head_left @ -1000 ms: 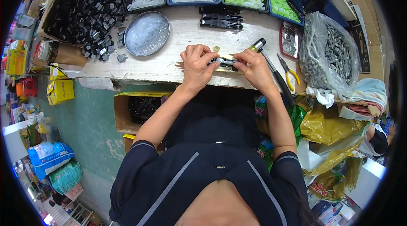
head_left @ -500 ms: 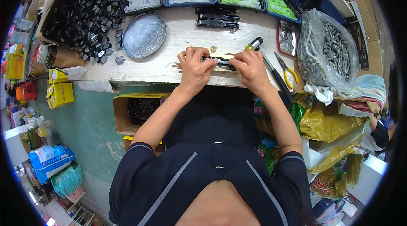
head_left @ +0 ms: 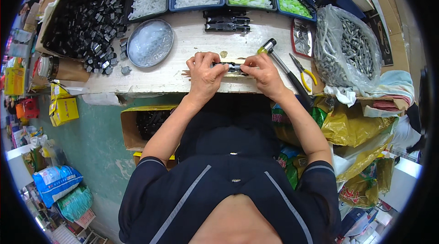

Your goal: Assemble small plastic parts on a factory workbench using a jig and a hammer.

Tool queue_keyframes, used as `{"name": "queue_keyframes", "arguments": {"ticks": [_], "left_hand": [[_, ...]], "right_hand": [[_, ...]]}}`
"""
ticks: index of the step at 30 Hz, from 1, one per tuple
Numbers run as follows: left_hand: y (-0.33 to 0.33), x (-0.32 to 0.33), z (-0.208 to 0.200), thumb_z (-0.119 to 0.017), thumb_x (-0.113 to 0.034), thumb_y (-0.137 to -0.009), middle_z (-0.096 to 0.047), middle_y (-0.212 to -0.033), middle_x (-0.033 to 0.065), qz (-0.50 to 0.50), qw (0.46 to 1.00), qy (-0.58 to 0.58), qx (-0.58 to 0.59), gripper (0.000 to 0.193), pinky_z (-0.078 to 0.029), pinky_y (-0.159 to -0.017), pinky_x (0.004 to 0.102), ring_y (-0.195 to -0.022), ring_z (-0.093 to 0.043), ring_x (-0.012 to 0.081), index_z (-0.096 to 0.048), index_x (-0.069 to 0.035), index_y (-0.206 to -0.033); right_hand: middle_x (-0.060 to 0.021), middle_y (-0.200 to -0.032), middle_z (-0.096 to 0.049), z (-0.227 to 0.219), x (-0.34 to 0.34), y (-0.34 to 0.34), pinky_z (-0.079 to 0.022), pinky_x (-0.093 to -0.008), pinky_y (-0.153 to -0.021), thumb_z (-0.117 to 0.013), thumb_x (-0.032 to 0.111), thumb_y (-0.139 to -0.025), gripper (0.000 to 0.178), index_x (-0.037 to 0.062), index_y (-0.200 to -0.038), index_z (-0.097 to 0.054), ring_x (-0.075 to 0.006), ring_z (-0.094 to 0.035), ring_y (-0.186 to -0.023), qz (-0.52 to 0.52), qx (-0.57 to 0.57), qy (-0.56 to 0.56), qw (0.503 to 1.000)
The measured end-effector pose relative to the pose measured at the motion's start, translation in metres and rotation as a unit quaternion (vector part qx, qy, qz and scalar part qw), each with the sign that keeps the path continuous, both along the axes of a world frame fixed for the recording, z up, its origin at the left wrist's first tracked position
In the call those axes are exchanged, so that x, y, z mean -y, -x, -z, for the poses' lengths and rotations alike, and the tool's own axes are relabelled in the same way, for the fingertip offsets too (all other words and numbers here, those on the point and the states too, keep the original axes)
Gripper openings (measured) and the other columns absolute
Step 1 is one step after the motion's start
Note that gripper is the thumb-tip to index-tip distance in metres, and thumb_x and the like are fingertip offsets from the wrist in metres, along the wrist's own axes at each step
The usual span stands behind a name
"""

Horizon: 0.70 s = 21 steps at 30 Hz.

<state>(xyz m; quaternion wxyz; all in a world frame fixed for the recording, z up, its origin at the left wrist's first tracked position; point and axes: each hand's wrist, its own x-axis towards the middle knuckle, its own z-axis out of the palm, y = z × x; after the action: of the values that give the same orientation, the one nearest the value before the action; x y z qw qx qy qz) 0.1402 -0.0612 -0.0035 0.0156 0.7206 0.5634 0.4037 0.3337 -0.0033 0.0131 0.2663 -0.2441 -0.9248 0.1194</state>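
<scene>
well, at the far left an open carton (head_left: 48, 47) holds a heap of small black blocks (head_left: 91, 24), some of them spilling past its edge onto the desk (head_left: 185, 33), with a lidded jar (head_left: 47, 67) near its lower corner. next comes a round metal dish (head_left: 170, 52) with pale, translucent contents too hazy to make out, and a single grey block (head_left: 125, 70) sits just below it.

along the back run four trays: a black one (head_left: 147, 18) of white stick-like pieces, a blue one (head_left: 197, 8) of white pieces, a dark one (head_left: 251, 8) of green and white pieces, and another blue one (head_left: 293, 14) of green pieces.

near the desk's front edge, the left hand (head_left: 203, 74) has its grip pinched closed on the left end of a slim black part (head_left: 233, 67). a few similar black parts (head_left: 227, 26) lie in a stack behind it. the right hand (head_left: 264, 75) has its grip closed too, thumb and fingers on the part's right end.

just beside that hand a hammer (head_left: 289, 70) lies slanted, then yellow-handled pliers (head_left: 305, 74), a red-rimmed dish (head_left: 293, 38) of metal pieces, and finally a clear bag (head_left: 327, 38) of grey pieces.
</scene>
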Motion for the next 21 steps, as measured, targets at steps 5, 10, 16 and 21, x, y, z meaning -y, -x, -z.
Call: {"name": "queue_keyframes", "arguments": {"ticks": [5, 10, 16, 21], "left_hand": [[0.002, 0.002, 0.003, -0.067, -0.011, -0.067, -0.052, -0.083, 0.0016, 0.001, 1.0, 0.019, 0.01, 0.009, -0.028, -0.076, 0.0363, -0.086, -0.046, 0.0219, -0.064, -0.014, -0.075], [0.003, 0.007, 0.002, -0.067, -0.011, -0.068, -0.052, -0.084, 0.0019, -0.002, 1.0, 0.021, 0.015, 0.009, -0.028, -0.077, 0.0364, -0.086, -0.045, 0.0222, -0.064, -0.013, -0.076], [-0.001, 0.005, -0.003, -0.068, -0.012, -0.068, -0.052, -0.084, 0.0015, 0.001, 0.999, 0.031, 0.022, 0.009, -0.028, -0.077, 0.0365, -0.087, -0.045, 0.0223, -0.064, -0.014, -0.076], [0.0, 0.004, -0.004, -0.068, -0.01, -0.069, -0.054, -0.085, 0.0025, 0.003, 0.999, 0.038, 0.023, 0.01, -0.028, -0.077, 0.0342, -0.086, -0.046, 0.0204, -0.064, -0.013, -0.078]], "right_hand": [[-0.0043, -0.079, -0.055, 0.009, -0.01, -0.001, -0.039, -0.0343, -0.068, -0.059, -0.002, -0.062, 0.021, 0.0088, -0.08, -0.064, -0.0242, -0.051, -0.077, -0.022, -0.088, 0.095, 0.991], [-0.0075, -0.08, -0.057, -0.01, -0.042, 0.001, -0.043, -0.0368, -0.073, -0.06, 0.002, -0.067, 0.013, 0.0072, -0.078, -0.065, -0.0267, -0.053, -0.082, -0.044, 0.041, 0.182, 0.981], [-0.01, -0.082, -0.057, -0.045, -0.18, -0.048, -0.04, -0.0407, -0.066, -0.054, 0.001, -0.066, 0.02, 0.0074, -0.082, -0.063, -0.0283, -0.053, -0.082, 0.389, 0.172, -0.174, 0.888], [-0.0073, -0.081, -0.06, -0.03, -0.225, -0.069, -0.035, -0.0416, -0.072, -0.053, 0.012, -0.071, 0.015, 0.009, -0.077, -0.067, -0.0243, -0.052, -0.085, 0.475, 0.263, -0.201, 0.815]]}}
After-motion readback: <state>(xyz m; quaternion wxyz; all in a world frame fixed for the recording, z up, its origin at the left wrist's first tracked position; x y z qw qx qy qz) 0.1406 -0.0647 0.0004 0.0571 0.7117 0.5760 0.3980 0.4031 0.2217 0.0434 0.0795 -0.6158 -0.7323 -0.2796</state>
